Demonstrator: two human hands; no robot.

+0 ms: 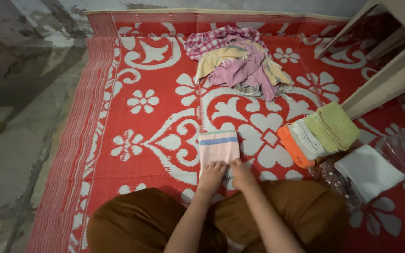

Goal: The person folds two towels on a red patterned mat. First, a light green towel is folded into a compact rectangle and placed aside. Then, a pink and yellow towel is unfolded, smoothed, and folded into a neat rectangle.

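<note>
Both hands on pink folded cloth

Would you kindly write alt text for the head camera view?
Both hands, left hand and right hand, press the near edge of a folded pink cloth on a red patterned mat. A heap of unfolded cloths lies beyond; a folded stack sits right.

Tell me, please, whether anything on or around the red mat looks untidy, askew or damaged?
The heap of cloths at the mat's far end lies crumpled and tangled, unlike the folded stack on the right. The pink cloth under the left hand and right hand lies flat and square. The bare floor looks stained and patchy.
</note>
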